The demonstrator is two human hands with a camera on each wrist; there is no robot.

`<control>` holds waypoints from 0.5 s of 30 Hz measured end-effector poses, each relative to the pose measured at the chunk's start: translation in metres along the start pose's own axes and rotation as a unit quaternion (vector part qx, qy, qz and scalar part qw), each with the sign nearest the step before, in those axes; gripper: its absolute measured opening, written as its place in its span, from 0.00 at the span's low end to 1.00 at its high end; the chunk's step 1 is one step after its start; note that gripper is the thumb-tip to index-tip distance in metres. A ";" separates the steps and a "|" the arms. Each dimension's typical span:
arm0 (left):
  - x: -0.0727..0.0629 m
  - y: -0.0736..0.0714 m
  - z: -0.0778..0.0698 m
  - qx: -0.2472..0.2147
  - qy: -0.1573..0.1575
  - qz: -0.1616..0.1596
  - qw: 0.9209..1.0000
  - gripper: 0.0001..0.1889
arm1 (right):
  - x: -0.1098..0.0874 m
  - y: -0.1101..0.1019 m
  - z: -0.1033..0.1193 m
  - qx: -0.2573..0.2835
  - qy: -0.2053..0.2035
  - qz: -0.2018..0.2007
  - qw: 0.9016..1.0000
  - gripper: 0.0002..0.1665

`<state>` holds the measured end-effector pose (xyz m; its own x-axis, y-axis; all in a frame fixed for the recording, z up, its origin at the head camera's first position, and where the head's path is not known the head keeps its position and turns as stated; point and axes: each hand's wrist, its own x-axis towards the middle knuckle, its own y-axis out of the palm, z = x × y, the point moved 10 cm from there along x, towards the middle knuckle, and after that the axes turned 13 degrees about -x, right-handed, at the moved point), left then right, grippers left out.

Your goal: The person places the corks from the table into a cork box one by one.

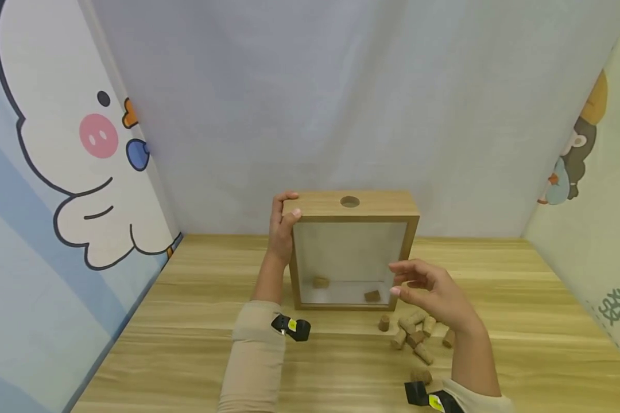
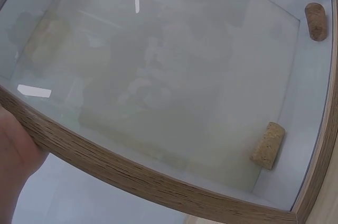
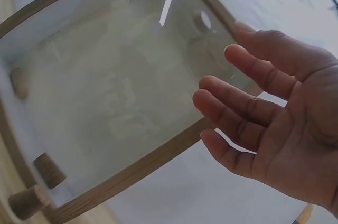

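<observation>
A wooden shadow box [image 1: 350, 306] with a clear front and a round hole [image 1: 349, 202] in its top stands upright on the table. My left hand [image 1: 283, 229] grips its upper left corner, the thumb at the front edge. Inside, on the box floor, lie two corks, one cork [image 1: 320, 282] at the left and another cork [image 1: 372, 296] at the right. My right hand [image 1: 434, 292] hangs in front of the box's right side, holding nothing. In the right wrist view its fingers [image 3: 237, 123] are loosely bent and spread apart.
A loose pile of several corks [image 1: 413, 337] lies on the table [image 1: 196, 355] below my right hand. One cork [image 1: 384, 323] stands apart, just in front of the box. A grey-white curtain [image 1: 268, 103] hangs behind; printed panels [image 1: 57, 229] flank the table.
</observation>
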<state>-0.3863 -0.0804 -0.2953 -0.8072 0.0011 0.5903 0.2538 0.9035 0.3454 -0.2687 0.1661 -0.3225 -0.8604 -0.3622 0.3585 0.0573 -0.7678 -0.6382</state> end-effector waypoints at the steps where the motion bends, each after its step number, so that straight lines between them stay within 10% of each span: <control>1: 0.000 0.000 0.000 -0.007 -0.002 0.000 1.000 0.19 | -0.002 0.003 -0.005 0.006 0.010 0.003 1.000 0.20; 15: -0.002 -0.002 -0.001 0.019 0.017 0.000 1.000 0.33 | -0.024 0.039 -0.073 0.037 0.102 0.038 0.993 0.23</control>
<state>-0.3849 -0.0832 -0.2963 -0.7882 -0.0125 0.6153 0.2329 0.9194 0.3170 -0.2829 0.1828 -0.4058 -0.9363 -0.3124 0.1603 0.1573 -0.7814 -0.6039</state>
